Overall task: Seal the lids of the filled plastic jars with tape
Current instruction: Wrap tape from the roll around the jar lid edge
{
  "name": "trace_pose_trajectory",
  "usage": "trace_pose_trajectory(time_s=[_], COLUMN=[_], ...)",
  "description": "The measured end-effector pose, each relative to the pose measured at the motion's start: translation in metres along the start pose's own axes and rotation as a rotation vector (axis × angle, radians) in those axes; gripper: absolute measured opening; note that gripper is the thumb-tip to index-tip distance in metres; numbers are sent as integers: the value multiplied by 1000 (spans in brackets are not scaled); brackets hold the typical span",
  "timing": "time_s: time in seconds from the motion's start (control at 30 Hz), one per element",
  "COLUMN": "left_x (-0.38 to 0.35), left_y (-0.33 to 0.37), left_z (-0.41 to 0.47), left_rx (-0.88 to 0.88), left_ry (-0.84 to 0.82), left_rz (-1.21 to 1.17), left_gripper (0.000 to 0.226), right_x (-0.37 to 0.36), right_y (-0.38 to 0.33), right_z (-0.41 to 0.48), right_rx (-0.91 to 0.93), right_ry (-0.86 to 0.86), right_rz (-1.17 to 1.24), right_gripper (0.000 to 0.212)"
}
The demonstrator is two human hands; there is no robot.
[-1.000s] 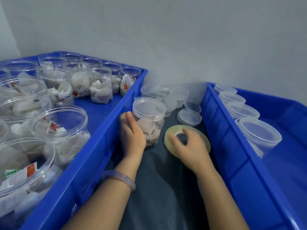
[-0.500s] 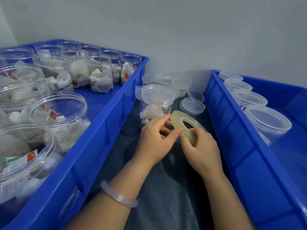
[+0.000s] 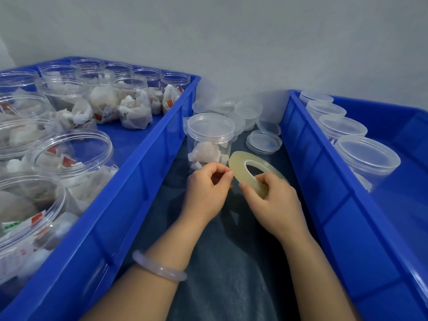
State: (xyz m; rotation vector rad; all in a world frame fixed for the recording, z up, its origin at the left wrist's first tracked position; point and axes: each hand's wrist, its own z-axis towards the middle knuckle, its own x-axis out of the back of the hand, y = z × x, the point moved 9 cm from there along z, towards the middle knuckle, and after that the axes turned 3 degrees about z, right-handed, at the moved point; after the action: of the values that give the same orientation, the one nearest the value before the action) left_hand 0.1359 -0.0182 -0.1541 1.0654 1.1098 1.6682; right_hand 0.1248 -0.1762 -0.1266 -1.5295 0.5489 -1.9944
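A clear lidded jar [image 3: 209, 137] filled with white tea bags stands on the dark cloth between two blue bins. Just in front of it my right hand [image 3: 276, 205] grips a thin yellowish tape roll [image 3: 240, 164], thumb on its near face and fingers through its hole. My left hand [image 3: 207, 189] has its fingers curled, thumb and forefinger pinched at the roll's left edge; whether a tape end is between them is too fine to tell.
The left blue bin [image 3: 139, 186] holds several open filled jars [image 3: 69, 156]. In the right blue bin [image 3: 324, 181] stands a row of lidded jars [image 3: 366, 156]. Loose clear lids [image 3: 264, 142] are piled behind the tape, near the wall.
My left hand left the jar and came to the tape roll. My right hand lifted the roll off the cloth and tilted it up. The camera has moved closer.
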Motion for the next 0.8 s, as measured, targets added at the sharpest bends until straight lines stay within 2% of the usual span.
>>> trace_pose_trajectory(time_s=[0.3, 0.43, 0.5, 0.6, 0.7, 0.8], left_x=[-4, -8, -13, -10, -5, -1], left_y=[0, 15, 18, 11, 5, 4], left_z=[0, -4, -7, -4, -2, -3], left_rx=[77, -4, -10, 40, 64, 43], left_ry=[-57, -131, -156, -89, -37, -11], left_rz=[-133, -205, -260, -228, -190, -128], left_gripper=[13, 23, 25, 23, 22, 23], right_x=[0, 0, 1, -5, -10, -22], right_y=[2, 5, 8, 8, 2, 2], right_z=[0, 2, 3, 2, 0, -1], right_rx=[-11, -28, -41, 0, 94, 77], right_ry=[-70, -41, -23, -125, -200, -346], right_rz=[7, 56, 59, 29, 80, 136], right_gripper=[51, 47, 53, 66, 58, 55])
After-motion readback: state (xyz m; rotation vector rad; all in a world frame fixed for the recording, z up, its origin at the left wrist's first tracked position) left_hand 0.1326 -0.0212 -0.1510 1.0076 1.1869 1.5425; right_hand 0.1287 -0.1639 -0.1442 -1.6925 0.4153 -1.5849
